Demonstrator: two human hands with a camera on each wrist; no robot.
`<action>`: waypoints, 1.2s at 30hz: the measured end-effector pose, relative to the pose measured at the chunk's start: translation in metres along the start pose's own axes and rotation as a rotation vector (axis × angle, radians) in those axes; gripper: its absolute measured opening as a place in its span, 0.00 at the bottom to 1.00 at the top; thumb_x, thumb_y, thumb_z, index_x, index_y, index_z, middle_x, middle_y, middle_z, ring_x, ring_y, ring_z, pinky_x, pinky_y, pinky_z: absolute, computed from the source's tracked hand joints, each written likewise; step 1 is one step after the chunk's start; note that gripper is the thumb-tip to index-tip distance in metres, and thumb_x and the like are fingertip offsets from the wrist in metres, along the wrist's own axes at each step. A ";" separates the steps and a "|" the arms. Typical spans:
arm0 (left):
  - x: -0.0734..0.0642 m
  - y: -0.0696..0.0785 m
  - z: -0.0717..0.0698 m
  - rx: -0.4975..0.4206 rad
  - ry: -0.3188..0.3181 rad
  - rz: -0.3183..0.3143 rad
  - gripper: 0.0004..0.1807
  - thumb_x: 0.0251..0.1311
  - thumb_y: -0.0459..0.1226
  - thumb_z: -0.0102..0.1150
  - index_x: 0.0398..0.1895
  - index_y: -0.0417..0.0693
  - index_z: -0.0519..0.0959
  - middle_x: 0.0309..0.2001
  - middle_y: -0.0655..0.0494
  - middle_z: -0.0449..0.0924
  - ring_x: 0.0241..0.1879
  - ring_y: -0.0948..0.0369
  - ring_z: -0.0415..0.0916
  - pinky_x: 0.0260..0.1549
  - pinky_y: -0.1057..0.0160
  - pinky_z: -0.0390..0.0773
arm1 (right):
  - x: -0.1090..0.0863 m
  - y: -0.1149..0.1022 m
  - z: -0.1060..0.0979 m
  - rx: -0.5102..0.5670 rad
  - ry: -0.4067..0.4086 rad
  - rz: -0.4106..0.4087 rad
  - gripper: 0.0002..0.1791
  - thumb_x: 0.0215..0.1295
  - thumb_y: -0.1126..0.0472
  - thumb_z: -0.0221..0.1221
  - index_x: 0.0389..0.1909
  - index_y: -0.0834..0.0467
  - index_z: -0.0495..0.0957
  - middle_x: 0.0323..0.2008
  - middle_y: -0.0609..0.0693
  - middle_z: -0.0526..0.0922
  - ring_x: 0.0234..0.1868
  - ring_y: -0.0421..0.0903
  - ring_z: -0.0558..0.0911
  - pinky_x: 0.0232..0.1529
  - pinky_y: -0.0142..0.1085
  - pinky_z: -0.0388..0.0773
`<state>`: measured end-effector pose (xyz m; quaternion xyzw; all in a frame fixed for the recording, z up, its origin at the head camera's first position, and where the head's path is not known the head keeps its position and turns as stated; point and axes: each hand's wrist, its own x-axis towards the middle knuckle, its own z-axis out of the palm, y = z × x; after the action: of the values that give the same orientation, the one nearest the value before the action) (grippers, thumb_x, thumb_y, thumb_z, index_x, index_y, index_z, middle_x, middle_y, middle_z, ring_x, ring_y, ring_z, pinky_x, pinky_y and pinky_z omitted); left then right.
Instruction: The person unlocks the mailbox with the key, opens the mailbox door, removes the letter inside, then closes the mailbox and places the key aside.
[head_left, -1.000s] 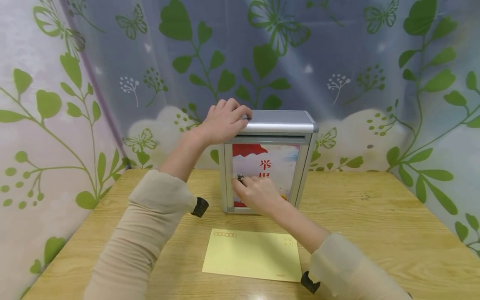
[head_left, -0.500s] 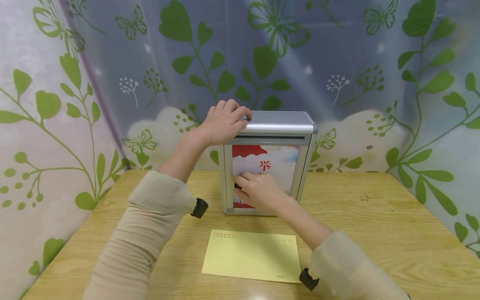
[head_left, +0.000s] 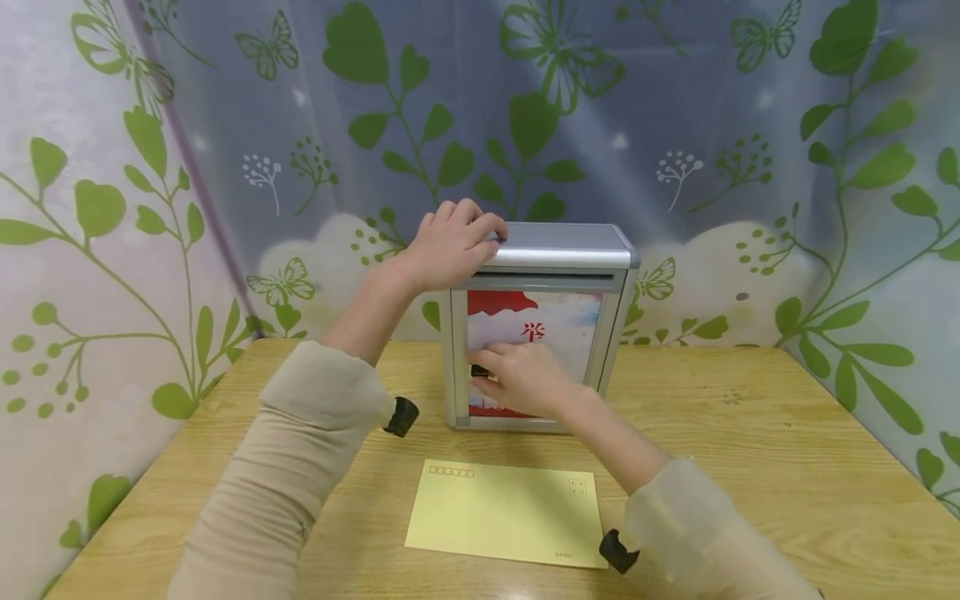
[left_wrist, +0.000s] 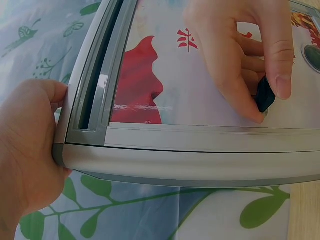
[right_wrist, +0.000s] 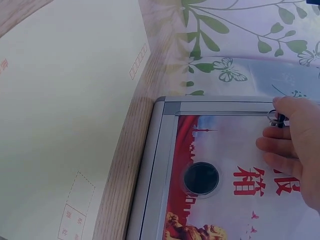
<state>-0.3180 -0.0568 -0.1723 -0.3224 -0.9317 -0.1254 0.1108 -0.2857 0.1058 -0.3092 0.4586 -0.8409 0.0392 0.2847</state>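
A silver metal letter box (head_left: 619,333) with a slot under its lid stands upright on the table. My left hand (head_left: 453,246) holds its top left corner, fingers over the lid; the left wrist view shows that hand (left_wrist: 32,145) wrapped round the corner. With thumb and forefinger, my right hand (head_left: 528,379) pinches a black-headed key (left_wrist: 265,94) at the left edge of the front panel. A small metal ring (right_wrist: 272,118) hangs by the key in the right wrist view. The fingers hide the lock itself.
A yellow envelope (head_left: 506,512) lies flat on the wooden table (head_left: 750,467) in front of the box. Behind hangs a leaf-patterned curtain (head_left: 675,108). A round black disc (right_wrist: 201,178) sits on the box's printed front panel.
My right hand has rotated at the key since one second ago, its thumb turning lower and the black key head showing more. The left hand stays on the box corner.
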 end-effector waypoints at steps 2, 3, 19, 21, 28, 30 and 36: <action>0.000 0.000 0.000 0.000 -0.003 -0.003 0.18 0.69 0.44 0.33 0.57 0.58 0.68 0.55 0.54 0.60 0.53 0.54 0.53 0.47 0.56 0.55 | 0.000 0.000 0.000 0.004 -0.003 0.002 0.13 0.57 0.54 0.63 0.41 0.57 0.82 0.34 0.48 0.83 0.31 0.42 0.82 0.25 0.30 0.76; 0.000 0.000 0.000 0.000 -0.004 -0.005 0.18 0.69 0.44 0.33 0.57 0.58 0.68 0.55 0.54 0.60 0.53 0.54 0.53 0.48 0.56 0.55 | -0.001 0.000 0.000 0.007 -0.005 0.002 0.13 0.57 0.54 0.63 0.41 0.56 0.82 0.34 0.47 0.83 0.31 0.42 0.82 0.24 0.30 0.75; -0.001 0.000 0.003 -0.004 -0.010 -0.009 0.18 0.69 0.43 0.32 0.57 0.59 0.68 0.54 0.54 0.59 0.52 0.55 0.53 0.47 0.56 0.55 | -0.003 0.008 0.005 0.106 0.011 -0.036 0.11 0.58 0.56 0.63 0.40 0.56 0.83 0.33 0.47 0.84 0.32 0.41 0.82 0.30 0.31 0.77; -0.001 0.001 0.003 -0.005 -0.011 -0.010 0.18 0.69 0.43 0.32 0.57 0.58 0.68 0.54 0.54 0.59 0.53 0.55 0.53 0.47 0.56 0.55 | -0.003 0.009 0.005 0.114 0.012 -0.040 0.11 0.58 0.56 0.63 0.39 0.57 0.83 0.33 0.47 0.84 0.32 0.41 0.82 0.29 0.31 0.77; 0.000 0.001 0.002 0.003 -0.021 -0.011 0.19 0.70 0.44 0.32 0.58 0.58 0.67 0.55 0.54 0.59 0.53 0.54 0.52 0.47 0.57 0.55 | -0.004 0.010 0.004 0.135 0.005 -0.048 0.12 0.58 0.55 0.63 0.40 0.56 0.83 0.32 0.46 0.84 0.28 0.39 0.81 0.25 0.28 0.74; 0.000 0.001 0.001 0.006 -0.016 -0.010 0.19 0.70 0.44 0.32 0.58 0.58 0.67 0.55 0.53 0.59 0.53 0.54 0.52 0.47 0.56 0.55 | -0.004 0.010 0.004 0.144 0.010 -0.053 0.12 0.58 0.54 0.63 0.39 0.56 0.83 0.32 0.46 0.84 0.26 0.38 0.80 0.24 0.27 0.72; 0.000 0.000 -0.001 0.009 -0.002 -0.008 0.19 0.69 0.43 0.31 0.58 0.58 0.68 0.55 0.53 0.59 0.52 0.54 0.52 0.46 0.56 0.55 | -0.003 0.013 0.003 0.165 0.015 -0.075 0.12 0.57 0.54 0.64 0.39 0.56 0.83 0.32 0.45 0.83 0.24 0.36 0.79 0.24 0.26 0.72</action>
<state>-0.3180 -0.0568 -0.1716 -0.3183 -0.9337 -0.1212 0.1109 -0.2960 0.1140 -0.3109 0.5115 -0.8147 0.1010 0.2538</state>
